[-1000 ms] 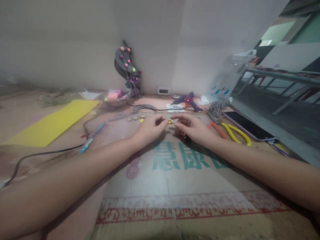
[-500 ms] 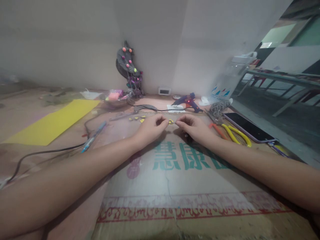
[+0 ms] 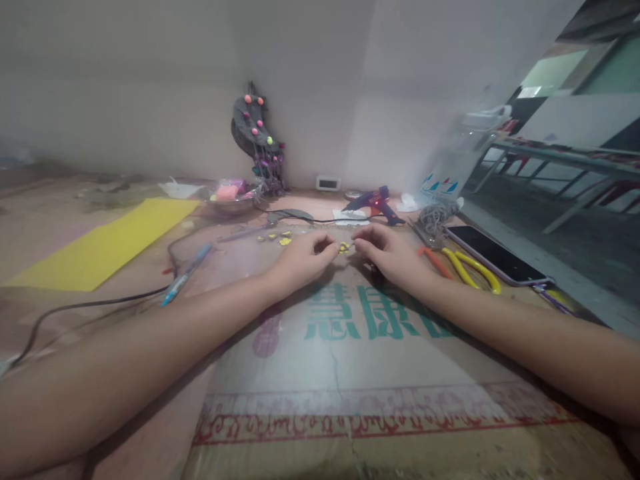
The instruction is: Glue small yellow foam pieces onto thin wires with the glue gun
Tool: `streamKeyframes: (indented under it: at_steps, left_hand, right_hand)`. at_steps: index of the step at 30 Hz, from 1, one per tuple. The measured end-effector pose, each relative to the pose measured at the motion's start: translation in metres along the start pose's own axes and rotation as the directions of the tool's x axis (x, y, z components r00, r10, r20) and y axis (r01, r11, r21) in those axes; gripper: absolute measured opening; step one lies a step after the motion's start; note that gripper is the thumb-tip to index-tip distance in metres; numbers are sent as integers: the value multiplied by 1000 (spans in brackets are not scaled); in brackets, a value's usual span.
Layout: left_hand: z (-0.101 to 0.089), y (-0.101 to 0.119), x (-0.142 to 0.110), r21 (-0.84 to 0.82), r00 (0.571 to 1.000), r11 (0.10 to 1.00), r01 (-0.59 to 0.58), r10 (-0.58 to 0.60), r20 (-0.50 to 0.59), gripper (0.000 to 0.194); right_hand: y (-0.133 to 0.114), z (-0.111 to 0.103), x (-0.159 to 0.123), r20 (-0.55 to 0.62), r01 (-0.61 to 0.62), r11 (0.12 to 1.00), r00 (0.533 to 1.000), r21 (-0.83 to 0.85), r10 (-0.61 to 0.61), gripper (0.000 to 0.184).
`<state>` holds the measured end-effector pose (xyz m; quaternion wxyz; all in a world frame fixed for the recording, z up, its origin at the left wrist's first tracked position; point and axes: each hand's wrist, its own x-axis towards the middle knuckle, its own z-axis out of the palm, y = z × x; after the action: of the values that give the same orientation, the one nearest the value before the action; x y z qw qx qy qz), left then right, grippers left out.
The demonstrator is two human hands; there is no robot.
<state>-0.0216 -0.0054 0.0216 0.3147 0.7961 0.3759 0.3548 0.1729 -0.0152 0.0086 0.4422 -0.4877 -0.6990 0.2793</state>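
Observation:
Over the printed cardboard [image 3: 280,380], my left hand [image 3: 306,261] pinches a small yellow flower-shaped piece [image 3: 345,247] between thumb and finger. My right hand [image 3: 387,253] is just to the right, thumb and index finger drawn together close to that piece. Something thin and grey seems to lie at its fingertips, too small to name. Beyond my left hand, several more small yellow pieces [image 3: 285,241] rest on the surface, at least one of them flower-shaped.
Farther back lie a glue gun [image 3: 373,201] with a red light and its cord. Scissors with yellow handles [image 3: 470,270], a phone [image 3: 497,255], grey yarn [image 3: 437,213] and a bottle [image 3: 455,157] are right. Left are yellow sheet [image 3: 110,243] and a blue pen [image 3: 187,275].
The yellow flower-shaped piece has shifted slightly right and down with my left fingertips and appears turned. My right fingertips have parted a little and moved slightly.

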Motion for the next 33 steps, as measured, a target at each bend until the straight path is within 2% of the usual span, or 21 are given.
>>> streamKeyframes:
  at_steps: [4, 10, 13, 21, 28, 33]
  left_hand:
    - [-1, 1, 0, -2, 1000, 1000, -8, 8, -20, 18]
    - [-1, 0, 1, 30, 999, 999, -22, 23, -23, 21]
    - [0, -2, 0, 46, 999, 999, -28, 28, -17, 22]
    - [2, -5, 1, 63, 1000, 998, -26, 25, 19, 22]
    - [3, -6, 2, 80, 999, 996, -33, 30, 31, 25]
    - [3, -8, 1, 86, 998, 996, -39, 35, 49, 28]
  right_hand:
    - [1, -1, -1, -56, 67, 998, 996, -10, -67, 26]
    - [-8, -2, -2, 40, 89, 980, 996, -179, -83, 23]
    - [-9, -1, -2, 52, 99, 970, 995, -222, -89, 23]
    - [-8, -2, -3, 73, 84, 973, 995, -216, -70, 26]
    - [-8, -1, -3, 105, 25, 990, 994, -136, -11, 30]
    - [-8, -2, -4, 104, 40, 986, 994, -161, -24, 28]
